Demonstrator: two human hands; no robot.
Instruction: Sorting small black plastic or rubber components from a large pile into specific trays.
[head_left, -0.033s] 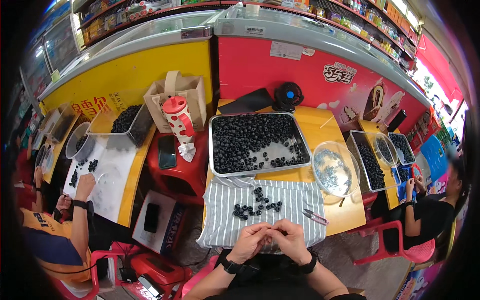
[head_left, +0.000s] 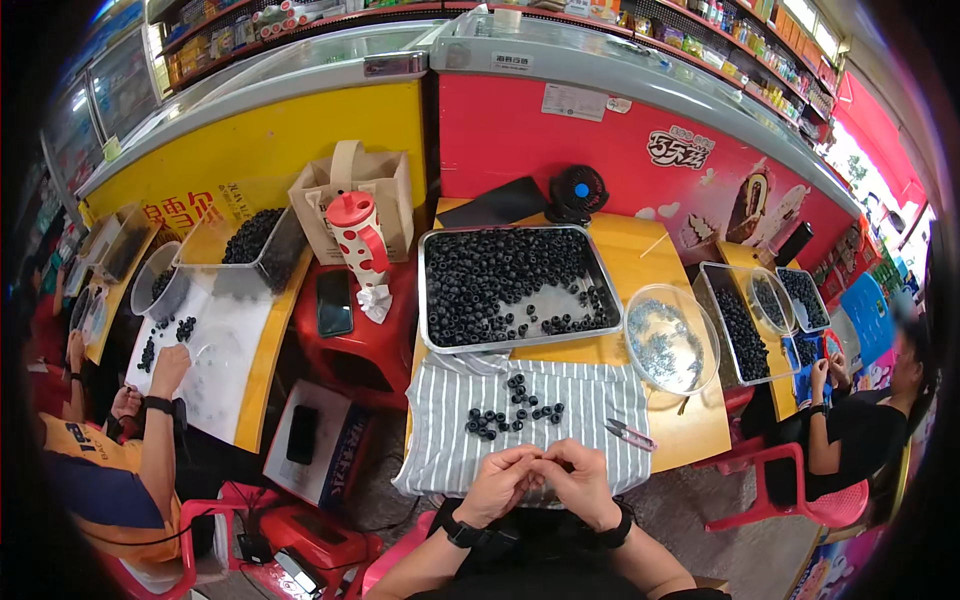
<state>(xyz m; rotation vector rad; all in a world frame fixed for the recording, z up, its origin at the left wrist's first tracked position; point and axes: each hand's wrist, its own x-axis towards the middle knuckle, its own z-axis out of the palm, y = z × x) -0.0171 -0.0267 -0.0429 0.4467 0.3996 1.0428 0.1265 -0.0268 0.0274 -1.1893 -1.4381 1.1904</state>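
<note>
My left hand (head_left: 503,484) and my right hand (head_left: 580,482) meet at the fingertips over the near edge of a grey-and-white striped cloth (head_left: 440,400). Both are closed in a pinch; whatever lies between the fingers is hidden or too small to name. Just beyond them, small round black parts with holes (head_left: 487,424) lie loose on the cloth. A pair of thread snips (head_left: 632,435) rests on the cloth to the right of my hands. Farther back stands a metal tray (head_left: 520,349) heaped with the same black parts.
Right of the tray is a round clear dish (head_left: 672,389) with small bluish pieces. A small black fan (head_left: 577,193) stands behind. At left, a red stool (head_left: 350,360) bears a spotted tumbler (head_left: 357,235) and a phone (head_left: 334,304). Other people sit at tables on both sides.
</note>
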